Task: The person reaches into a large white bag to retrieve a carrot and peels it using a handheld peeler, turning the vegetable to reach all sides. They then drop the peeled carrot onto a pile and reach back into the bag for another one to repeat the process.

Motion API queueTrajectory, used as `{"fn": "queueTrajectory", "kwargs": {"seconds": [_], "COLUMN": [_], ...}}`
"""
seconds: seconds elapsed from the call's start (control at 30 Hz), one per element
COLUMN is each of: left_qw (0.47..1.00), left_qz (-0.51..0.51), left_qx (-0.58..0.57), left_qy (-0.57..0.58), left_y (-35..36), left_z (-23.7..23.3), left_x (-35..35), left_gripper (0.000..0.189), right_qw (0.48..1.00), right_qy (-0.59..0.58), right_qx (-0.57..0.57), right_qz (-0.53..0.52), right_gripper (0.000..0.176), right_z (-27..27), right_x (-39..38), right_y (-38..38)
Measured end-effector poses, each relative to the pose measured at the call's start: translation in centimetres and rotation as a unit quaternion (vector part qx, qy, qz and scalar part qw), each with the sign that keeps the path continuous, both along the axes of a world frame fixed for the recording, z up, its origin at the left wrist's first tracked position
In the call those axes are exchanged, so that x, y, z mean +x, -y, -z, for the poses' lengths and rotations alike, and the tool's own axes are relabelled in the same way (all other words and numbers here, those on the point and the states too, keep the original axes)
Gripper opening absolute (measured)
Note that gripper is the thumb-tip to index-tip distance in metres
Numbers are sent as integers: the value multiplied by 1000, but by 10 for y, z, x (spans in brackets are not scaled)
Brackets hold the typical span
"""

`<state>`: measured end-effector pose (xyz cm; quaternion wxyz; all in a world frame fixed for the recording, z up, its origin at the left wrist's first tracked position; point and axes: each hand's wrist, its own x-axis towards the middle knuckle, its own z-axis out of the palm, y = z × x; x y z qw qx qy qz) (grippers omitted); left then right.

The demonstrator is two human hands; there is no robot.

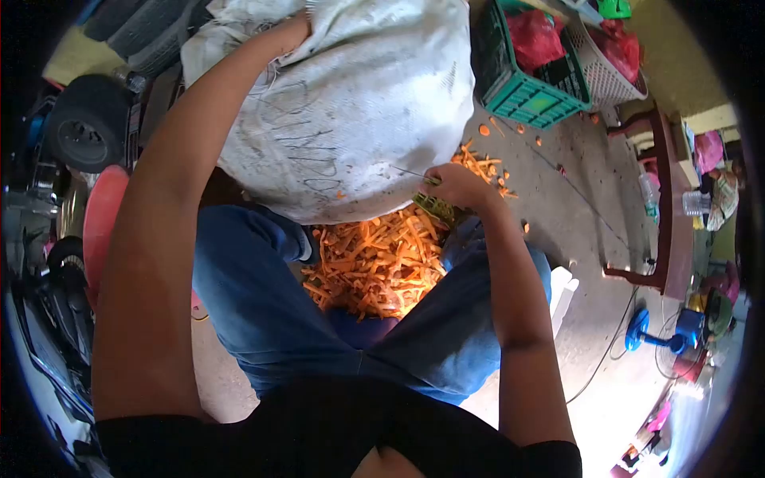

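A big, dirty white woven sack (374, 103) with dark handwriting stands bulging in front of my knees. My left hand (298, 30) is at its upper folds, where the cloth hides the fingers, so I cannot tell their grip. My right hand (458, 186) is closed around a thin-bladed tool (408, 171), whose narrow dark tip points left against the sack's lower right side. Below the sack, between my legs, lies a heap of orange carrot pieces (382, 259), many cut long. Something green (436, 209) shows beneath my right hand, at the heap's edge.
More carrot pieces (484, 163) lie scattered on the concrete floor (558, 195). At upper right stand a green crate (535, 99) and a pale basket (607, 72) with red bags. A wooden table (676, 215) and blue fan (677, 338) are right; a red basin (103, 227) and tyre (86, 123) left.
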<state>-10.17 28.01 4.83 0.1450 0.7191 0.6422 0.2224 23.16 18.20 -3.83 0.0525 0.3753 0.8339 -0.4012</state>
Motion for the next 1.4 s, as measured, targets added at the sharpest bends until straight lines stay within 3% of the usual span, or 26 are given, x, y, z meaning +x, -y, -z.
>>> {"fn": "queueTrajectory", "kwargs": {"seconds": [0.03, 0.13, 0.17, 0.23, 0.3, 0.33, 0.37, 0.4, 0.7, 0.77, 0.8, 0.83, 0.9, 0.97, 1.03, 1.07, 1.1, 1.17, 1.2, 1.27, 1.3, 1.37, 1.4], "left_qw": [1000, 960, 960, 916, 934, 953, 939, 927, 918, 951, 959, 958, 959, 946, 952, 931, 930, 813, 813, 745, 745, 610, 609], "left_qz": [7, -172, -168, -110, -149, -244, -329, -360, -386, -307, -243, -247, -276, -313, -228, -178, -183, -48, -48, 16, 16, -37, -36], "left_qx": [-9, 30, 24, -120, -105, -104, -100, -78, -22, 30, 98, 98, 1, -39, 167, 232, 236, 250, 252, 260, 262, 263, 266], "left_qy": [2, -220, -220, -367, -308, -147, 20, 72, 88, 12, -105, -105, 59, 72, 120, 219, 216, 523, 522, 613, 614, 746, 747], "left_y": [-6, -24, -29, -24, 2, 7, 8, 5, -5, -6, -2, 1, 13, 29, 26, 25, 36, 71, 83, 106, 117, 140, 152], "left_z": [14, 38, 45, 30, 1, -8, -10, -7, 2, 5, -1, -7, -39, -61, -50, -45, -55, -83, -86, -92, -88, -67, -62], "left_x": [-5, -16, -17, -3, 32, 42, 47, 46, 36, 25, 25, 26, 33, 38, 14, 2, 4, 22, 23, 16, 14, 11, 11], "left_gripper": [34, 32, 32, 41, 43, 42, 42, 41, 39, 33, 29, 29, 22, 20, 22, 20, 20, 18, 18, 22, 22, 36, 36], "right_qw": [1000, 1000, 999, 998, 997, 998, 998, 998, 996, 998, 998, 998, 997, 999, 999, 999, 999, 999, 999, 999, 999, 998, 998], "right_qy": [18, 27, 36, 54, 70, 60, 51, 53, 82, 60, 60, 67, 70, 33, 41, 38, 36, 39, 30, 21, 36, 55, 53], "right_qx": [5, -8, -9, -17, -20, -11, -2, -3, -20, -16, -16, -12, -4, 16, 17, 18, 17, 16, 24, 32, 19, 11, 22], "right_qz": [-11, -11, -19, -21, -28, -30, -31, -28, -29, -14, -17, -12, -20, -18, -31, -33, -33, -32, -27, -22, -25, -32, -28], "right_gripper": [36, 35, 34, 34, 33, 33, 34, 34, 32, 32, 32, 33, 34, 37, 40, 39, 39, 40, 40, 40, 41, 42, 42], "right_z": [0, 6, 9, 5, 3, 3, 3, 1, 0, 1, 1, 0, 0, 6, 7, 7, 6, 3, 4, 5, 5, 4, 5], "right_x": [0, -3, -4, -6, -9, -9, -8, -7, -13, -11, -11, -10, -9, -8, -12, -13, -14, -17, -17, -18, -18, -16, -14], "right_y": [0, 3, 4, 5, 6, 6, 6, 5, 5, 4, 4, 2, -2, -2, -2, -3, -2, -1, -1, 0, -1, -1, 0]}}
